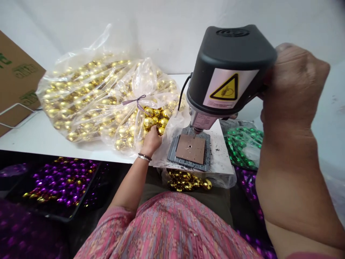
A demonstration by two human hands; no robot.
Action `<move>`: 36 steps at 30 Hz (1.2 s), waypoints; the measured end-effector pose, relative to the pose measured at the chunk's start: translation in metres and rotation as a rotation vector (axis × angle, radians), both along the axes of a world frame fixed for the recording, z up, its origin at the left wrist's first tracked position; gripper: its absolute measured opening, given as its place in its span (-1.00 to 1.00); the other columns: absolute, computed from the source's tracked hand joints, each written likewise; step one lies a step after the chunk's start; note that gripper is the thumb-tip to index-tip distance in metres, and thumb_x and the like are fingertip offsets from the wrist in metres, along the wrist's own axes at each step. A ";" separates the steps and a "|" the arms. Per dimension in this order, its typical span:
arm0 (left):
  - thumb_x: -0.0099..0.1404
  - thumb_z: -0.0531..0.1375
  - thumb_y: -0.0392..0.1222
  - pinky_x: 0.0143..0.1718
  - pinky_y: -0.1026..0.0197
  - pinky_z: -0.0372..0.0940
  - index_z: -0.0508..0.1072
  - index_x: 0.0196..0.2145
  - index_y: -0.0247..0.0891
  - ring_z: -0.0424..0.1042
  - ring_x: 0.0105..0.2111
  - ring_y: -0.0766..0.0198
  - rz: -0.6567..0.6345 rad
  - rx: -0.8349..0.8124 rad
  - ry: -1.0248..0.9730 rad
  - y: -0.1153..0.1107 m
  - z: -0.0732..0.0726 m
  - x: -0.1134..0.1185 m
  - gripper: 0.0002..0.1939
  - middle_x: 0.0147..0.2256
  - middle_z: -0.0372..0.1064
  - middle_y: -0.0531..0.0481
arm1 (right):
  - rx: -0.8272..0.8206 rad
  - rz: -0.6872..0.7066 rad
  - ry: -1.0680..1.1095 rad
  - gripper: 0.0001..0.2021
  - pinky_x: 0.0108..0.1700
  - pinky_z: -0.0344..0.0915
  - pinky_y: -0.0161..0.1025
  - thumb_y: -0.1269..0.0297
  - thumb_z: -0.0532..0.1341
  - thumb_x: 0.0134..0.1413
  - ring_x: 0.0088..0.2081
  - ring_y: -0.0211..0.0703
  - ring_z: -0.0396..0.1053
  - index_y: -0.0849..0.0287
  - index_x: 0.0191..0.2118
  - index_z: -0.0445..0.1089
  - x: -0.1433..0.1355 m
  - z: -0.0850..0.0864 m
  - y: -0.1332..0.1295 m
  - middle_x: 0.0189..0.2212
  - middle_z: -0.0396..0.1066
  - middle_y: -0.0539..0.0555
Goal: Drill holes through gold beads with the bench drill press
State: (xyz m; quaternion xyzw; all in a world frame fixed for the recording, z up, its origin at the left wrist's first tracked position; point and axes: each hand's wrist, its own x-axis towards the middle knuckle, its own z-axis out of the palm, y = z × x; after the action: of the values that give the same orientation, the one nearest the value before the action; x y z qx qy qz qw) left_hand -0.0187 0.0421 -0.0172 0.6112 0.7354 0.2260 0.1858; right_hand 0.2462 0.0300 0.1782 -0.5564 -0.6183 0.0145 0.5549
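My left hand [152, 141] is curled at the torn opening of a clear plastic bag [145, 81], fingers against the shiny gold balls [149, 122] inside; its fingertips are partly hidden among them. On the right, my right hand [292, 77] is closed at the side of a black bench drill press [234, 54], apparently around its feed handle, most of which is hidden. The drill's head carries a yellow warning label. Under the chuck [198, 130], a brown square plate [191, 148] with a small central hole lies on the grey base [207, 144]. No ball is on the plate.
Gold balls hang in a plastic bag [188, 181] under the table's front edge. Purple balls [63, 183] fill a dark tray at lower left. Green balls [244, 144] sit bagged at right. A cardboard box [18, 79] stands far left. Dark shavings lie around the drill base.
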 end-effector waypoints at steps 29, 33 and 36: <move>0.11 0.37 -0.15 -0.15 0.19 0.36 0.52 0.04 -0.26 0.48 -0.23 0.16 -0.439 -0.085 -0.233 -0.031 0.025 0.072 -0.50 -0.20 0.55 -0.02 | 0.087 0.091 0.208 -0.61 -0.33 0.09 -0.38 0.31 0.02 0.31 -0.42 -0.40 0.06 0.17 -0.59 0.09 0.006 -0.010 0.012 -0.60 0.09 -0.07; 0.13 0.36 -0.15 -0.14 0.20 0.36 0.51 0.04 -0.24 0.49 -0.22 0.17 -0.428 -0.071 -0.211 -0.031 0.021 0.075 -0.51 -0.21 0.56 0.00 | 0.080 0.086 0.187 -0.65 -0.33 0.11 -0.38 0.32 -0.02 0.33 -0.41 -0.41 0.10 0.16 -0.54 0.11 0.006 -0.009 0.013 -0.57 0.11 -0.07; 0.10 0.37 -0.20 -0.01 0.15 0.34 0.48 0.08 -0.29 0.49 -0.12 0.12 -0.459 -0.041 -0.190 -0.031 0.016 0.079 -0.45 -0.09 0.54 -0.08 | 0.093 0.100 0.203 -0.64 -0.29 0.12 -0.39 0.24 -0.01 0.34 -0.44 -0.44 0.08 0.17 -0.53 0.09 0.006 -0.010 0.013 -0.59 0.06 -0.10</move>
State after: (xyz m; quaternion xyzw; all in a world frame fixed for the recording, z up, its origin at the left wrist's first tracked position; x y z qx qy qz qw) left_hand 0.0598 0.0114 -0.0009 0.7344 0.5609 0.2191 0.3130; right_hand 0.2520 0.0431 0.1684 -0.4941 -0.5860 0.0697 0.6384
